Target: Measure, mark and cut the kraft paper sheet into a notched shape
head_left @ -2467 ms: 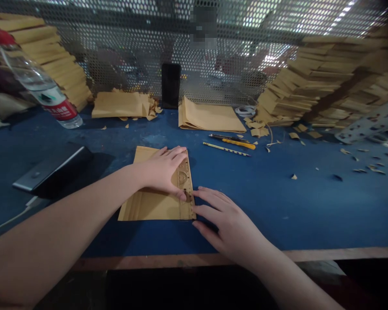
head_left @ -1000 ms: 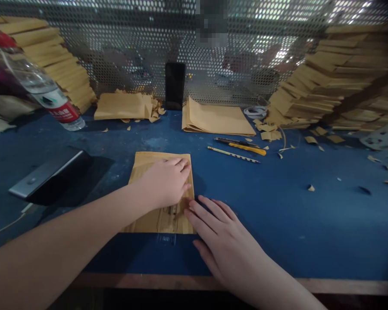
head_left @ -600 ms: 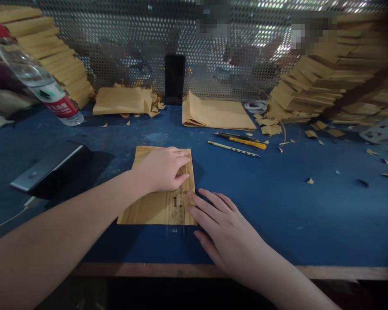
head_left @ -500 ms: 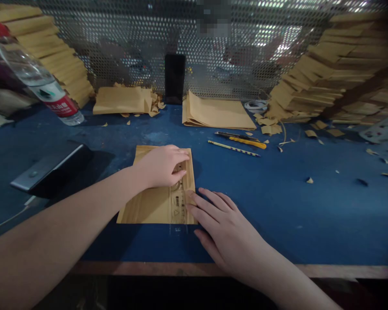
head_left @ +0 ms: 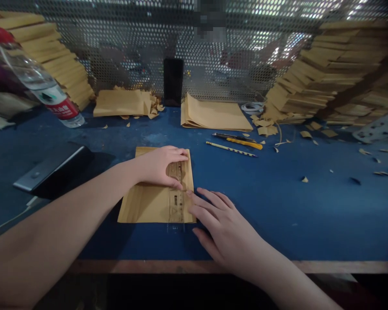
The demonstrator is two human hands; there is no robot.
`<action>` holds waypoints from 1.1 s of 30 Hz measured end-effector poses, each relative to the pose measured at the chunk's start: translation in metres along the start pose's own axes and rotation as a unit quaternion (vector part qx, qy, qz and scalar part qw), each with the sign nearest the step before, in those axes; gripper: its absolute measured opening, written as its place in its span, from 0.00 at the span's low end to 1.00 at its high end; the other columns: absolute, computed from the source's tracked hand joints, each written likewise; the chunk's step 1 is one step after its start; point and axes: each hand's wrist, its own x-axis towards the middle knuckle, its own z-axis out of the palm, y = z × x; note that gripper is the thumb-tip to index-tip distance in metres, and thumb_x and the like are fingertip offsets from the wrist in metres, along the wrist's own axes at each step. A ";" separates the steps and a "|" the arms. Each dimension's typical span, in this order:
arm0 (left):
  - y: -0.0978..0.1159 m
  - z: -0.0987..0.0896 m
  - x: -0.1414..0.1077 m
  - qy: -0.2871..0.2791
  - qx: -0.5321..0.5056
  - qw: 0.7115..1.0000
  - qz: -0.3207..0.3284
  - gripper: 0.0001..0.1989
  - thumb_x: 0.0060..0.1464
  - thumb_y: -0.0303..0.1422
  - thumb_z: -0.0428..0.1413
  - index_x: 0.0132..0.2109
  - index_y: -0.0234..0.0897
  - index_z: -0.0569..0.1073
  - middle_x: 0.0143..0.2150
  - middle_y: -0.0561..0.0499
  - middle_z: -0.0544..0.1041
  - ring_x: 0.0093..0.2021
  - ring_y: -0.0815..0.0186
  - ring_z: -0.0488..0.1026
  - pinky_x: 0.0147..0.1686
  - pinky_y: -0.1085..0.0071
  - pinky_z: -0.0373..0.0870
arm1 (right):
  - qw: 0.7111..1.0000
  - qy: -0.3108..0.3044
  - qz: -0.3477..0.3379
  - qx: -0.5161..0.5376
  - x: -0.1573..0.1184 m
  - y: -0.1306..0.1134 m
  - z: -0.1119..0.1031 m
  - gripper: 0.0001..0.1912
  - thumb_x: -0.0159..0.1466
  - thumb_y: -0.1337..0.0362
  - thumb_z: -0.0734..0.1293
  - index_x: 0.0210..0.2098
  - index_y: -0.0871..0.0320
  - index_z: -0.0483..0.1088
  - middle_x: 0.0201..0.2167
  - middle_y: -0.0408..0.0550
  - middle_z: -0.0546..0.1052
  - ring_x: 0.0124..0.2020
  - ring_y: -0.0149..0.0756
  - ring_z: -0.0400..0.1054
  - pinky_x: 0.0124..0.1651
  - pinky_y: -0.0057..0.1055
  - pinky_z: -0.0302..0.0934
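A brown kraft paper envelope (head_left: 145, 204) lies flat near the front of the table. Along its right side rests a clear plastic ruler (head_left: 176, 209), its near end jutting past the paper's front edge. My left hand (head_left: 158, 165) lies over the upper part of the ruler and envelope, thumb spread away from the fingers, pressing from above. At the right edge of the paper, my right hand (head_left: 224, 226) has its fingers stretched out and apart. Its index and middle fingertips touch the strip of paper beside the ruler, while the thumb is by the table.
Behind lie a pencil (head_left: 231, 149), a yellow-handled knife (head_left: 245, 143) and folded brown paper (head_left: 218, 115). A phone (head_left: 173, 82) leans on the perforated metal screen. Paper stacks rise both sides. A water bottle (head_left: 56, 103) and a grey-black device (head_left: 51, 170) stand left.
My left thumb has slid down the ruler toward me, opening wider from the fingers. My right hand stays at the paper's right edge. The whole view has shifted slightly.
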 end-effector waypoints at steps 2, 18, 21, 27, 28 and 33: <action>-0.001 0.000 0.001 -0.003 -0.003 1.000 -0.001 0.45 0.49 0.60 0.60 0.66 0.37 0.64 0.71 0.43 0.58 0.71 0.50 0.54 0.67 0.54 0.54 | 1.000 -0.003 -0.005 0.003 0.000 0.000 -0.001 0.14 0.70 0.63 0.59 0.53 0.54 0.68 0.66 0.47 0.67 0.68 0.54 0.54 0.64 0.59 0.55; -0.005 -0.001 -0.001 0.031 -0.063 0.997 -0.029 0.51 0.40 0.58 0.66 0.67 0.43 0.60 0.70 0.44 0.61 0.67 0.47 0.57 0.64 0.51 0.57 | 1.000 -0.012 0.009 0.014 0.001 -0.001 -0.003 0.19 0.69 0.62 0.59 0.58 0.55 0.66 0.66 0.46 0.66 0.68 0.52 0.54 0.65 0.57 0.54; -0.006 -0.003 -0.001 0.052 -0.098 0.993 -0.041 0.50 0.37 0.55 0.69 0.65 0.45 0.63 0.69 0.45 0.63 0.67 0.45 0.57 0.63 0.47 0.58 | 1.000 -0.018 0.013 0.016 0.002 -0.001 -0.003 0.20 0.69 0.62 0.59 0.59 0.56 0.66 0.67 0.45 0.65 0.68 0.51 0.54 0.65 0.56 0.54; -0.019 -0.003 0.004 0.168 -0.214 0.961 -0.056 0.22 0.54 0.44 0.64 0.50 0.36 0.73 0.58 0.44 0.71 0.55 0.56 0.71 0.51 0.55 0.72 | 1.000 -0.015 0.018 0.019 0.001 -0.002 -0.006 0.19 0.69 0.64 0.59 0.59 0.57 0.66 0.67 0.46 0.66 0.67 0.49 0.54 0.67 0.54 0.53; -0.022 -0.001 0.005 0.186 -0.233 0.952 -0.063 0.19 0.59 0.42 0.61 0.51 0.35 0.72 0.56 0.44 0.72 0.52 0.58 0.72 0.50 0.56 0.73 | 1.000 -0.013 0.018 0.020 0.001 -0.002 -0.006 0.19 0.69 0.64 0.60 0.58 0.56 0.66 0.67 0.46 0.65 0.68 0.49 0.54 0.67 0.54 0.53; -0.027 0.014 0.012 0.214 -0.293 0.924 -0.117 0.16 0.64 0.40 0.56 0.54 0.34 0.70 0.50 0.46 0.74 0.45 0.63 0.75 0.43 0.61 0.76 | 1.000 0.004 0.014 0.026 0.000 -0.001 -0.002 0.19 0.68 0.63 0.61 0.57 0.57 0.66 0.64 0.49 0.69 0.67 0.50 0.55 0.66 0.55 0.53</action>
